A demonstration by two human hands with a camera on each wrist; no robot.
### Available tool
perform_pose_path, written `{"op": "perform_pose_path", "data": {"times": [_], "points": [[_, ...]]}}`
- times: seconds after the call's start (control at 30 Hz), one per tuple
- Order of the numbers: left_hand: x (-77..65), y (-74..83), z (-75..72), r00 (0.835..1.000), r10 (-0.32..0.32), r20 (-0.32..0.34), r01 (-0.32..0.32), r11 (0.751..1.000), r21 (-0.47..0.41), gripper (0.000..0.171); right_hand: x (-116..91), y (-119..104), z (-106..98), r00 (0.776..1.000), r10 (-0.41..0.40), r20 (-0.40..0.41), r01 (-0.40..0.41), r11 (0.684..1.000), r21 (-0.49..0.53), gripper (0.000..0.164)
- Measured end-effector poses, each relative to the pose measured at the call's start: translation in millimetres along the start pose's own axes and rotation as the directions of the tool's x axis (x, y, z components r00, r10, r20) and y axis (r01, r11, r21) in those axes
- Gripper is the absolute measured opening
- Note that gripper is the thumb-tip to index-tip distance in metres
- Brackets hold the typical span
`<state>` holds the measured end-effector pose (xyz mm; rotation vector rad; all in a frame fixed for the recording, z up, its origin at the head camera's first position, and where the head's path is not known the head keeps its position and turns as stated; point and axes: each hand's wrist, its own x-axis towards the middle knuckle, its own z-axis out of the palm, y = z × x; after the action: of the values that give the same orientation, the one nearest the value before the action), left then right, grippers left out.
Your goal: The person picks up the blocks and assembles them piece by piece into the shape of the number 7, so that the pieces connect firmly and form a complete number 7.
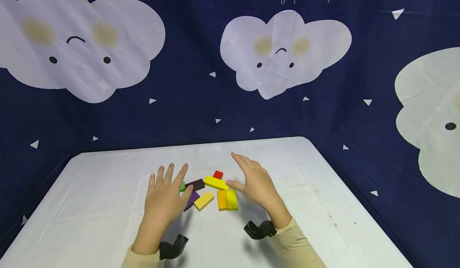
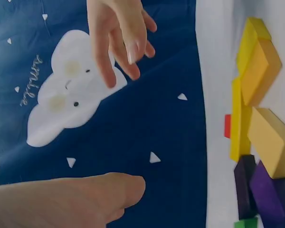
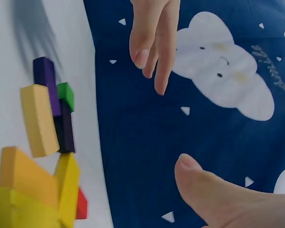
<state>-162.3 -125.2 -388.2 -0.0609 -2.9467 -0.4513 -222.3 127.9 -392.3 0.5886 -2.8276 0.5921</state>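
Note:
Several coloured wooden blocks lie in a loose cluster on the white table. My left hand point(image 1: 163, 200) hovers at the cluster's left side, fingers spread and holding nothing. It partly covers a purple block point(image 1: 193, 199) and a green block point(image 1: 182, 187) in the head view; a dark block point(image 1: 195, 185) lies just beyond its thumb. At the right side, my right hand point(image 1: 256, 184) is also raised and empty, its thumb overlapping the end of a long yellow block point(image 1: 215, 182). An orange block point(image 1: 222, 200) and a bright yellow block point(image 1: 232, 200) lie side by side below that thumb.
A pale yellow block point(image 1: 204, 201) lies between the hands, and a red block point(image 1: 218, 174) sits behind the long yellow one. The white tabletop point(image 1: 100, 196) ends at a dark blue cloth backdrop point(image 1: 190, 108) printed with clouds. Both wrists wear black bands.

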Motion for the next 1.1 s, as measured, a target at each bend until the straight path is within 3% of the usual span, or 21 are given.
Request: {"op": "perform_pose_path", "data": {"times": [0.2, 0.47, 0.63, 0.77, 1.1], "points": [[7.3, -16.7, 18.5, 0.995, 0.099, -0.003, -0.099, 0.994, -0.047, 0.061, 0, 15, 10, 0.997, 0.004, 0.076, -0.013, 0.994, 0.112, 0.085], [16.2, -27.0, 46.4, 0.986, 0.163, 0.034, -0.154, 0.969, -0.191, 0.059, -3, 33, 25, 0.985, -0.023, 0.174, -0.025, 0.963, 0.269, 0.084], [18.1, -19.7, 55.9, 0.967, 0.253, 0.005, -0.245, 0.941, -0.234, 0.058, -7, 42, 36, 0.979, -0.055, 0.196, -0.011, 0.949, 0.316, 0.085], [18.4, -9.1, 63.7, 0.956, 0.294, 0.013, -0.283, 0.929, -0.239, 0.06, -10, 48, 45, 0.973, -0.08, 0.214, 0.002, 0.94, 0.34, 0.087], [21.4, 11.3, 89.3, 0.929, 0.366, 0.047, -0.353, 0.918, -0.181, 0.065, -17, 60, 61, 0.966, -0.111, 0.233, 0.013, 0.923, 0.384, 0.093]]}}
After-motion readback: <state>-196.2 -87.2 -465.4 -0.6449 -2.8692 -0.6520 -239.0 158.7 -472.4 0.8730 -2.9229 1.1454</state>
